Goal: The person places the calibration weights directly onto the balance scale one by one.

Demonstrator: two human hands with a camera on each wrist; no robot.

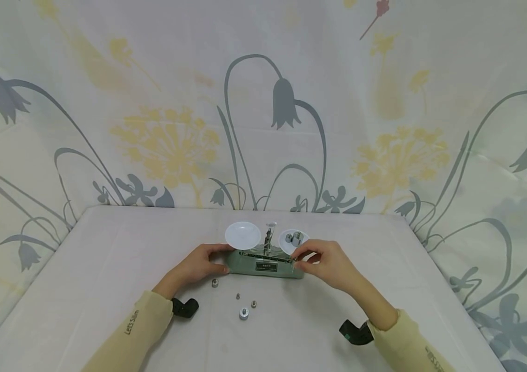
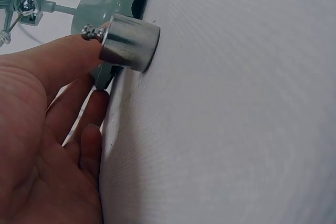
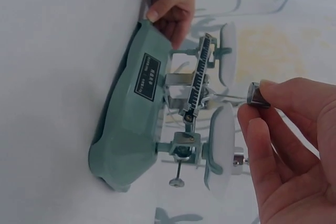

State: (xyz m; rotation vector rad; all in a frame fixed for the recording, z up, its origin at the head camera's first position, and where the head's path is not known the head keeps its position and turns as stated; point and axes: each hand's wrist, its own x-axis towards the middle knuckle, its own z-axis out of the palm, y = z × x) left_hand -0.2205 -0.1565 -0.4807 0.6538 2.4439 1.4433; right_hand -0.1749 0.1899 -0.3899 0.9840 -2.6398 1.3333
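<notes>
A green balance scale (image 1: 267,267) stands on the table with two white pans. My left hand (image 1: 201,264) holds the left end of its base, thumb at the front and fingers behind. On the right pan (image 1: 283,245) sit metal weights (image 1: 297,238); the left pan (image 1: 243,235) bears nothing. My right hand (image 1: 326,261) is beside the right pan. In the right wrist view, a small metal weight (image 3: 255,96) is pinched between its thumb and fingers. Close to my left thumb a knobbed metal weight (image 2: 131,43) stands on the table.
In front of the scale, several loose weights stand on the white tabletop, among them a larger one (image 1: 244,313) and a small one (image 1: 253,304). A curtain (image 1: 263,103) with flower prints hangs behind the table. Black devices (image 1: 355,332) are on both wrists.
</notes>
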